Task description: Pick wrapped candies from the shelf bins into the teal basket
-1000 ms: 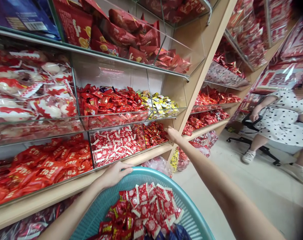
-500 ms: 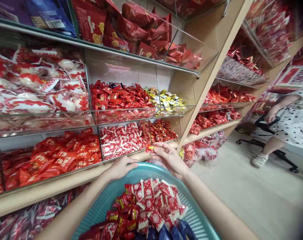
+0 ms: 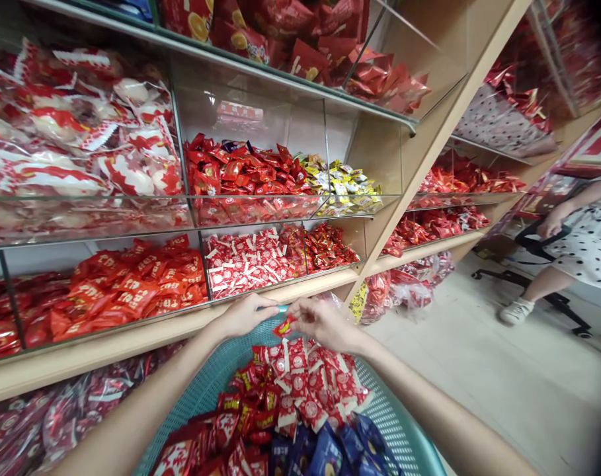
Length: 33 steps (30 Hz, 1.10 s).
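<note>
Your left hand (image 3: pixel 248 315) grasping the teal basket (image 3: pixel 413 424) by its rim near eleven o'clock, your right hand (image 3: pixel 320 324) pinching a red candy (image 3: pixel 283 327) towards twelve, wrapped sweets (image 3: pixel 313 387) below.

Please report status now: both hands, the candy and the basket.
Left hand on rim of teal basket. Right hand over basket, small red candy at fingertips. Wrapped candies inside basket. Nothing seen blocking between candy and basket.
</note>
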### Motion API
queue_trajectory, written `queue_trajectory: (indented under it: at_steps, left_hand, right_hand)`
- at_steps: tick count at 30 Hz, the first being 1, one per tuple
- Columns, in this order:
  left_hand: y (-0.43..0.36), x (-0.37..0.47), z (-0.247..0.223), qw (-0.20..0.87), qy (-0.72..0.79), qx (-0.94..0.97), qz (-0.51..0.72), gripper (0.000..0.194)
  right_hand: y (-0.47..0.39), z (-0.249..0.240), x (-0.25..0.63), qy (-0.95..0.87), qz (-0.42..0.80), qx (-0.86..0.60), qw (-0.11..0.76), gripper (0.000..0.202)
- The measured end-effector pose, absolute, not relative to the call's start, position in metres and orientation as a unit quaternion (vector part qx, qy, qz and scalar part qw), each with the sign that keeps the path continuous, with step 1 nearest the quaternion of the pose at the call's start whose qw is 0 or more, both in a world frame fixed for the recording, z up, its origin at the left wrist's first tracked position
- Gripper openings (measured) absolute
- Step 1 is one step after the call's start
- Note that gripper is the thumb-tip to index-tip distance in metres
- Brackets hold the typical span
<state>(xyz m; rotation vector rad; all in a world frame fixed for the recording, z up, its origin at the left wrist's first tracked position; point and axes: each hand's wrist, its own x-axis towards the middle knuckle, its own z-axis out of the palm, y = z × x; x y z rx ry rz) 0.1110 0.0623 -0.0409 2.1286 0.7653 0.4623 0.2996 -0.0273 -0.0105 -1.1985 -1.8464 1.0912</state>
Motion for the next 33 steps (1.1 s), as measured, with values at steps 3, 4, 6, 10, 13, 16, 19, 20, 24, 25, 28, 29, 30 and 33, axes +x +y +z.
queue_trajectory:
  at_steps: [3,4,6,10,13,16,19,20,24,25,28,29,30,33]
  left_hand:
    - [0.062,0.111,-0.04,0.382,0.291,0.858,0.183,0.037]
    - [0.062,0.11,-0.04,0.377,0.29,0.86,0.184,0.037]
    - [0.061,0.11,-0.04,0.373,0.289,0.861,0.187,0.036]
    - [0.062,0.109,-0.039,0.374,0.287,0.859,0.2,0.035]
    - [0.062,0.109,-0.038,0.389,0.272,0.859,0.192,0.036]
    - [0.062,0.11,-0.039,0.402,0.254,0.86,0.186,0.035]
    - [0.062,0.11,-0.04,0.411,0.261,0.855,0.18,0.037]
    - [0.062,0.11,-0.04,0.413,0.266,0.853,0.178,0.038]
    - [0.063,0.109,-0.041,0.418,0.272,0.848,0.18,0.038]
    - [0.063,0.108,-0.042,0.418,0.274,0.847,0.181,0.039]
    - [0.063,0.108,-0.042,0.415,0.28,0.846,0.182,0.039]
    - [0.063,0.107,-0.042,0.415,0.279,0.847,0.183,0.039]
    - [0.063,0.107,-0.041,0.415,0.276,0.848,0.182,0.039]
    - [0.063,0.107,-0.04,0.412,0.271,0.851,0.181,0.037]
  right_hand:
    - [-0.025,-0.016,0.29,-0.773,0.375,-0.458,0.227,0.016]
    - [-0.024,-0.018,0.286,-0.788,0.36,-0.458,0.199,0.016]
    - [-0.022,-0.02,0.277,-0.813,0.339,-0.451,0.147,0.016]
    - [-0.021,-0.025,0.263,-0.835,0.379,-0.39,0.082,0.02]
    - [-0.022,-0.02,0.263,-0.837,0.389,-0.372,0.099,0.025]
    - [-0.018,-0.003,0.283,-0.817,0.398,-0.385,0.159,0.026]
    - [-0.001,0.017,0.324,-0.777,0.389,-0.439,0.231,0.027]
    - [0.008,0.022,0.341,-0.769,0.353,-0.467,0.256,0.025]
    - [0.048,0.029,0.406,-0.726,0.116,-0.617,0.281,0.014]
    - [0.056,0.028,0.417,-0.714,0.069,-0.644,0.266,0.014]
    - [0.074,0.02,0.437,-0.709,-0.007,-0.673,0.211,0.015]
    - [0.077,0.017,0.439,-0.717,-0.011,-0.667,0.202,0.015]
    - [0.08,0.014,0.44,-0.724,-0.007,-0.66,0.201,0.015]
    - [0.084,0.008,0.438,-0.73,0.009,-0.648,0.219,0.011]
